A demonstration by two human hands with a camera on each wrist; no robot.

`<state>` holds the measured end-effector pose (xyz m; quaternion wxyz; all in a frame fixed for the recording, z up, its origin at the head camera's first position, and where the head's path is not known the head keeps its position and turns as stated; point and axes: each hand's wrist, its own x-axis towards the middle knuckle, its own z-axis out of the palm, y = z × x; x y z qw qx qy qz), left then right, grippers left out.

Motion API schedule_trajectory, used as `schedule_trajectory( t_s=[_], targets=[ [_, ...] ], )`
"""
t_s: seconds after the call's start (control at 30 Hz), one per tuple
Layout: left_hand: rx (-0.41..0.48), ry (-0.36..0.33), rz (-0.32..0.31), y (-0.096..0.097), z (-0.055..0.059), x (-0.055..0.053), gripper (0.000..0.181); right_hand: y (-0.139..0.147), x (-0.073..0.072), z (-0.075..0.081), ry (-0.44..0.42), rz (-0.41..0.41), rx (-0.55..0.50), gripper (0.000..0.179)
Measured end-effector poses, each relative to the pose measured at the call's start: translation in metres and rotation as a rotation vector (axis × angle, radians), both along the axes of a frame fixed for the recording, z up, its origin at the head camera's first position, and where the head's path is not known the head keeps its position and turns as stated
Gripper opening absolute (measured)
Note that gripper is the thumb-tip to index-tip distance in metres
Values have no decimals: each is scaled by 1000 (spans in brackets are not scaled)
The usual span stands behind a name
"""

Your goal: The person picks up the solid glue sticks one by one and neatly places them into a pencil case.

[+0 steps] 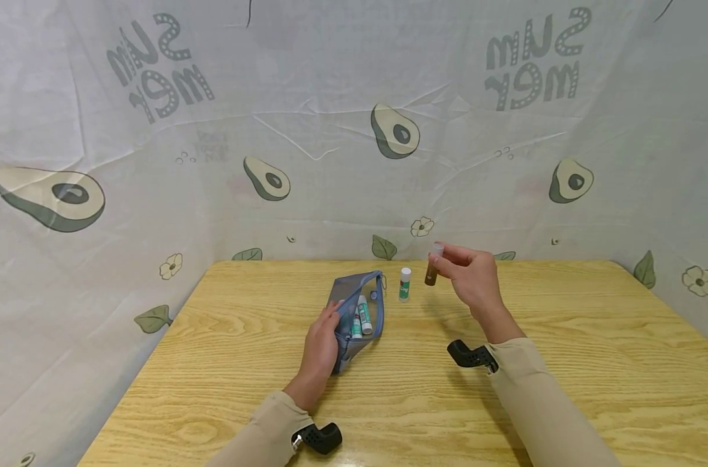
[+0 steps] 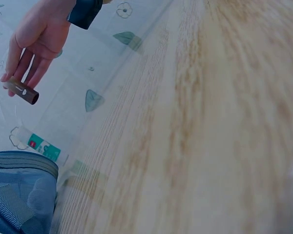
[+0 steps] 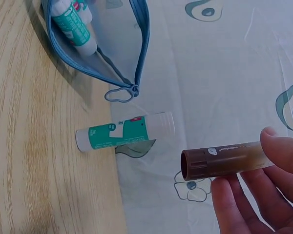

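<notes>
My right hand (image 1: 473, 275) pinches a brown glue stick (image 3: 224, 161) with a translucent end near its top, raised above the back of the table. At the left, my left hand (image 1: 321, 344) grips a blue mesh zipper pouch (image 1: 348, 290) by its near left side. The pouch gapes toward the right, and green-and-white glue sticks (image 1: 365, 315) lie inside it. Between the pouch and my right hand, another green-and-white glue stick (image 1: 405, 285) stands upright on the table. In the left wrist view my left hand is out of sight, and the pouch (image 2: 24, 195) fills the lower left corner.
The wood-grain table (image 1: 564, 363) ends at a white curtain (image 1: 330, 220) printed with avocados and leaves. A zipper pull loop (image 3: 119, 94) hangs from the pouch's corner, near the standing glue stick. Black wrist mounts (image 1: 470, 354) stick out from both sleeves.
</notes>
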<state>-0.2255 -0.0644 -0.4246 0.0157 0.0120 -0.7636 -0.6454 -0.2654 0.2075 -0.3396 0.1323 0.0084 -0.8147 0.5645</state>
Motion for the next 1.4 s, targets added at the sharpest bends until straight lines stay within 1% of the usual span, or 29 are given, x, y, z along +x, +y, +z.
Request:
schedule_trajectory(
  t_s=[0.2,0.43,0.73,1.13,1.4],
  targets=[
    [0,-2,-5,0,0,0,51,-1,1,1,22,-12,13,49],
    [4,-7,-8,0,0,1,51,-2,2,3,32,-3,-22,49],
    [3,-1,-11,0,0,2,51,-4,5,5,32,-2,-26,47],
    [5,8,-16,0,-2,1,51,-6,4,5,35,13,-28,46],
    [6,10,-19,0,-2,2,51,-6,5,6,38,42,-58,47]
  ],
)
